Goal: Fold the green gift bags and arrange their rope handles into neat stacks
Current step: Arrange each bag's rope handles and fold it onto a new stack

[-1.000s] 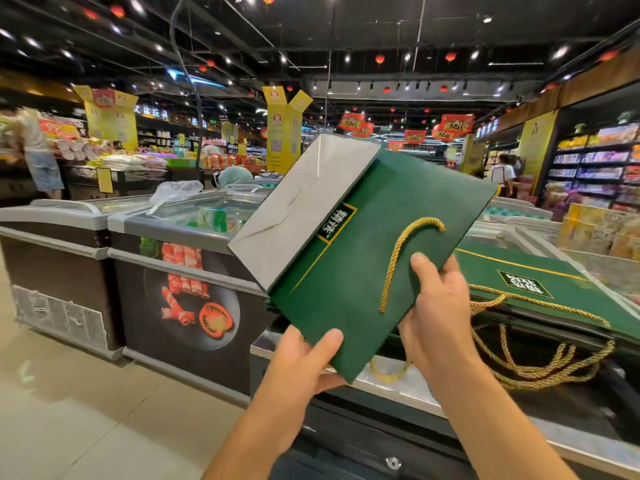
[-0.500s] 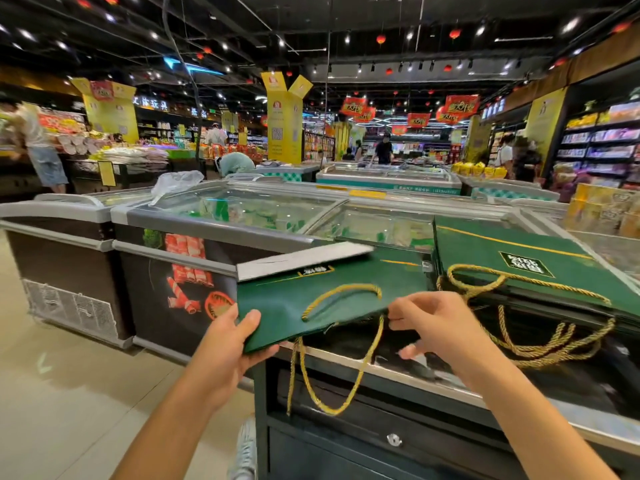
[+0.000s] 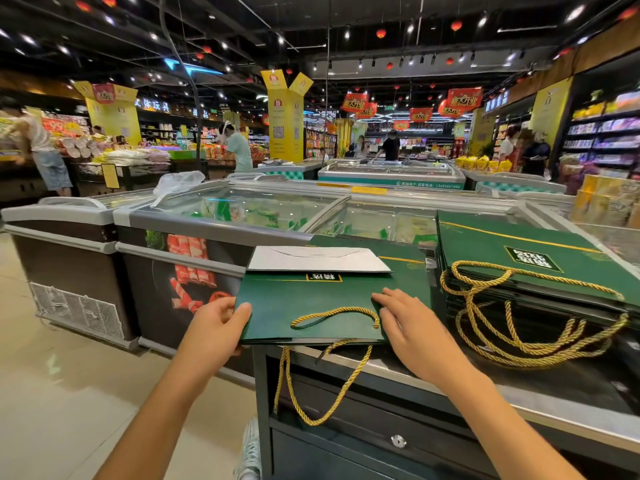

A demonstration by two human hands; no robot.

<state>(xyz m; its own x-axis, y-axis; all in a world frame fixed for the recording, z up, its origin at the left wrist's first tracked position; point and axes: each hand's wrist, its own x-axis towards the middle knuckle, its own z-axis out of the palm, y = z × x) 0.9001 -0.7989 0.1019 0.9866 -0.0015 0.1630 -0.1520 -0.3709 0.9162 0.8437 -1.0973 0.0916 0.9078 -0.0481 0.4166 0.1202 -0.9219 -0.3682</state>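
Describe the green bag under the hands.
The green bag, matte card with gold lines and a white base flap folded over, lies flat at the counter corner. One gold rope handle lies on it; a second handle hangs off the edge. The left hand grips its left edge; the right hand presses on it flat.

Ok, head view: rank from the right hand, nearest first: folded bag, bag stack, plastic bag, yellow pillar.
1. Folded bag, under the right hand.
2. Bag stack, to its right.
3. Plastic bag, left, on the freezer.
4. Yellow pillar, far back.
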